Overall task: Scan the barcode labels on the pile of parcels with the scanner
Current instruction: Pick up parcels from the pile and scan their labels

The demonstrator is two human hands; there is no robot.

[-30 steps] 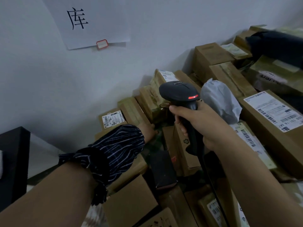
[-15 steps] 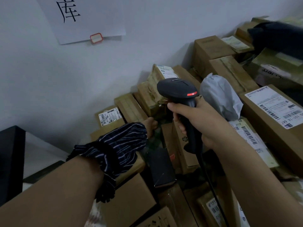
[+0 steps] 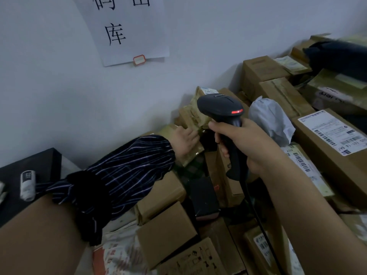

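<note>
Head view. The right hand [image 3: 252, 143] is clamped round the grip of the scanner [image 3: 220, 110]: fingers curled round the front of the handle, thumb side uppermost. The scanner stands upright, with its head above the hand and pointing away from the person and to the left. A red light shows on the rear of the head. The cable [image 3: 256, 211] leaves the base of the handle below the hand and runs down toward the person.

The left hand [image 3: 185, 139] lies just left of the scanner handle, near it but apart. Its fingers are extended and rest flat on a taped parcel [image 3: 191, 118], which sits directly under and beyond the hand, below the scanner head. A striped sleeve [image 3: 129, 165] covers the left forearm up to the wrist.

The parcels [image 3: 164, 231] fill the area below, beyond and to the right of both hands. Just right of the right hand lies a grey bag [image 3: 272, 120]. Further right is a long box [image 3: 341, 171] with a white label [image 3: 331, 132] face up, barcodes visible. Below the right wrist, a second label [image 3: 301, 163] shows on a flat parcel. Under the scanner handle, between the forearms, a black parcel [image 3: 204, 197] lies among the boxes.

Far left of the left arm, a white roll [image 3: 27, 185] rests on a black surface [image 3: 39, 163]. On the wall above the left hand hangs a paper sign [image 3: 129, 30].
</note>
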